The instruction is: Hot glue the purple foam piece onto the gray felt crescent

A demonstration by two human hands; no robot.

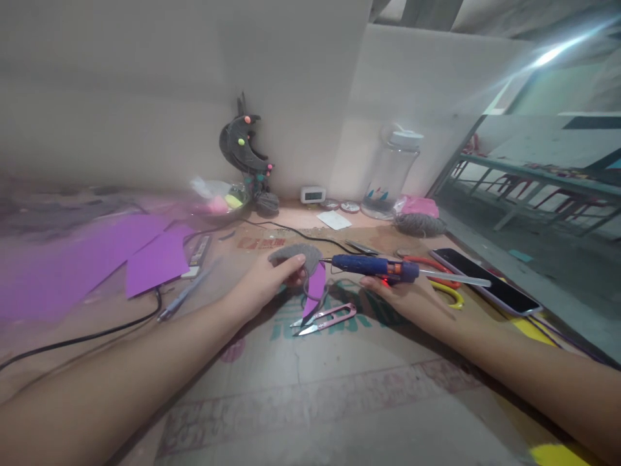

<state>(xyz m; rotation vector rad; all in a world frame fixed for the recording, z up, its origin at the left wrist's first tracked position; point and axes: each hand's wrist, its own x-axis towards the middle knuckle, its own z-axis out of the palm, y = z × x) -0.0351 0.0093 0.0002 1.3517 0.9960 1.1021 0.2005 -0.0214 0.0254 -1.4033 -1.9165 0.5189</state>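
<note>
My left hand (272, 278) pinches a crescent-shaped craft piece (310, 268), grey yarn wound over its top and bare purple foam at its lower tip. My right hand (407, 298) grips a blue hot glue gun (376, 265) with a clear glue stick out the back; its nozzle points left at the grey part of the piece. Pink thread snips (325, 317) lie on the cardboard just below the piece.
Purple foam sheets (155, 259) lie at left, a black cable (82, 336) crossing near them. A phone (490, 281), orange-and-yellow scissors (444, 285), a grey yarn ball (420, 225), a clear bottle (391, 175) and a finished dark moon ornament (242, 145) stand behind.
</note>
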